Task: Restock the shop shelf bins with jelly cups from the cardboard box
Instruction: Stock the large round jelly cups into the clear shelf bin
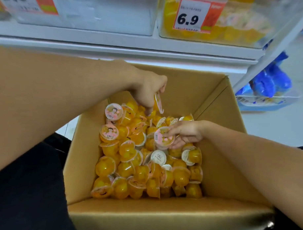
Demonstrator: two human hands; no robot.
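An open cardboard box [214,103] sits below me, filled with several orange jelly cups [128,167] with pink or white lids. My left hand [146,90] reaches in at the far side and pinches one jelly cup [158,101] on its edge, lifted just above the pile. My right hand [186,133] is lower on the right, fingers around a pink-lidded jelly cup [163,137] lying on the heap. Above, a clear shelf bin [236,28] with a 6.9 price tag holds more orange cups.
A second clear bin [92,14] at upper left looks nearly empty, with a 9.9 tag. White shelf edge [132,47] runs across above the box. At right, a blue basket [266,103] with blue packets stands on the pale floor. Dark clothing lies at lower left.
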